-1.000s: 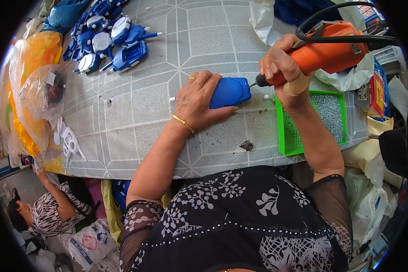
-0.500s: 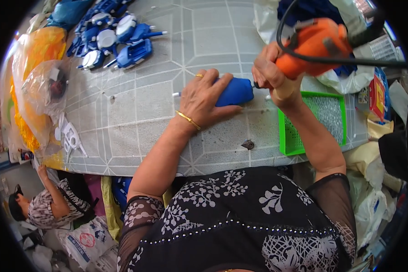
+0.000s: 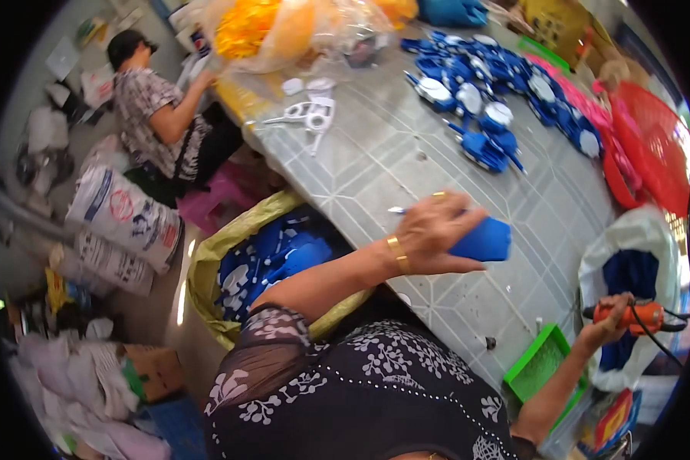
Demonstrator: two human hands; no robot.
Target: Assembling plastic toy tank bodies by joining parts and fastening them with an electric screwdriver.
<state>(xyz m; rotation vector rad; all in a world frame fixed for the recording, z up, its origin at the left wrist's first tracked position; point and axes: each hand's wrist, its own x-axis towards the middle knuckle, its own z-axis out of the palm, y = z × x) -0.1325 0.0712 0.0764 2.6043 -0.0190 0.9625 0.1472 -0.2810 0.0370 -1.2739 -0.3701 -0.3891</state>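
The left hand (image 3: 435, 234) grasps a blue case (image 3: 484, 241) over the surface (image 3: 360, 176), hiding its near end; contact below is unclear. The right hand (image 3: 612, 320) is wrapped round a drill (image 3: 647, 317), its bit indistinct, before a white sack (image 3: 644, 226). The right forearm partly covers a green tray (image 3: 526, 355); the left, a yellow sack (image 3: 202, 277).

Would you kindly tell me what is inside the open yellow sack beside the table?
Inside the yellow sack lie blue and white plastic pieces. Those underneath are hidden, and the left forearm covers part.
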